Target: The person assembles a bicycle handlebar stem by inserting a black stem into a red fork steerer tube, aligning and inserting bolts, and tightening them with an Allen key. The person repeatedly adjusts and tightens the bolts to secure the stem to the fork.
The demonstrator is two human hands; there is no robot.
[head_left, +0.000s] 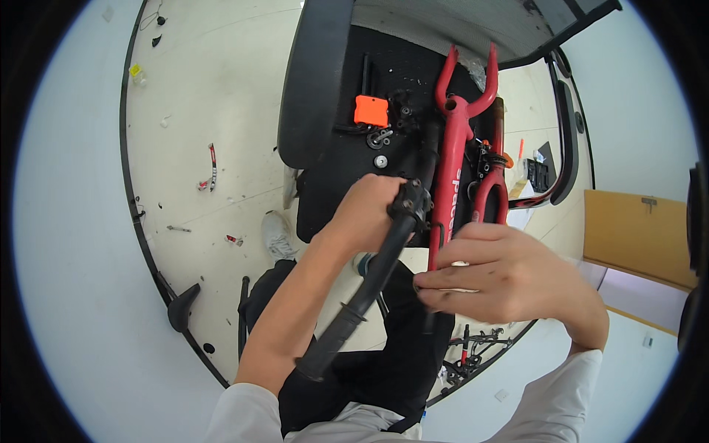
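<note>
My left hand (pixel 369 214) is wrapped round the black clamp area of a bicycle handlebar (pixel 384 258). The bar slants toward me, and its ribbed black grip (pixel 332 343) hangs over my lap. To the right, my right hand (pixel 487 277) has its thumb and fingers pressed together, beside the lower end of a red bicycle fork (pixel 452 162). What the fingers pinch, if anything, is hidden. The fork lies on a black chair seat (pixel 325 188) with its prongs pointing away. A second red fork (pixel 489 196) lies right of it, partly behind my right hand.
On the seat are an orange square piece (pixel 371 111), a silver round part (pixel 380 161) and black metal parts. A black armrest (pixel 314 88) borders the seat's left. Small parts and a bicycle saddle (pixel 182 306) lie on the floor at left; more bike parts (pixel 473 351) sit at lower right.
</note>
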